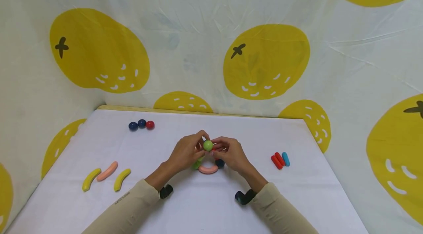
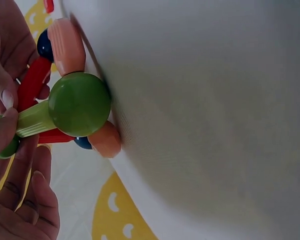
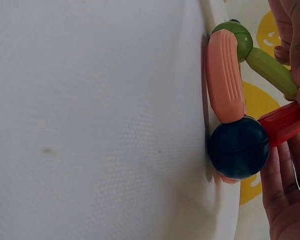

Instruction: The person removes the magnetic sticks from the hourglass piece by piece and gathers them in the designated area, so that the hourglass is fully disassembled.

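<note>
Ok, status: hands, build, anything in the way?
Left hand and right hand gripping ball-and-rod structure near its top. Structure resting on table, pink rods at base. No obstruction seen; loose balls, loose rods lie apart.

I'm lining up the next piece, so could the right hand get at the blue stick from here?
Probably yes: the blue stick lies uncovered, and the red sticks leave its top free. The right hand holds the ball-and-stick structure, though, so it may need to let go first.
</note>
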The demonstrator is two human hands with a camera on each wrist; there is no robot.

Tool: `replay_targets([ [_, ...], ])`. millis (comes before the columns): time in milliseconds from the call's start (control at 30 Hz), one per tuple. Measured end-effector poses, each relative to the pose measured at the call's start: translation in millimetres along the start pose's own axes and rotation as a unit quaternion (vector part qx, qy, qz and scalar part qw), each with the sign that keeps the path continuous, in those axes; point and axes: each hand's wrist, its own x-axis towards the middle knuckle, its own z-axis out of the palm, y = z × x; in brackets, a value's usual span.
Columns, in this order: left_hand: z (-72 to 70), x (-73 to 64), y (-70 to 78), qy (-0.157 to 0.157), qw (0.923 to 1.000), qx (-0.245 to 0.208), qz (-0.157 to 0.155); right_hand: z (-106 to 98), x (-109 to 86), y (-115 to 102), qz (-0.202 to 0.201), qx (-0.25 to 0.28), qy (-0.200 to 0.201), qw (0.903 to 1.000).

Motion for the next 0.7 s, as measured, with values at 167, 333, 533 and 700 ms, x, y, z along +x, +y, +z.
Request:
replay_targets([
  [167, -0.7, -1.5, -0.3, 0.002, 1.0000, -0.004, -0.003, 0.0, 0.4, -1.7, -0.003, 0.000, 0.003, 1.0000],
  [333, -2.2, -3.6, -3.9, -0.005, 0.9998, -0.019, -0.010, 0.2, 0.4, -6.2, 0.000, -0.006, 0.005, 1.0000],
  [533, -6.1, -6.4, -5.7, -0.006, 0.9981, -0.056, -0.026, 1.3, -0.4, -5.3, 0.004, -0.006, 0.006, 1.0000],
  [700, -11.9, -9.0, -7.0, -0.006, 0.9962, -0.074, -0.047, 2.6, -1.1, -2.6, 0.003, -0.010, 0.005, 0.9999],
])
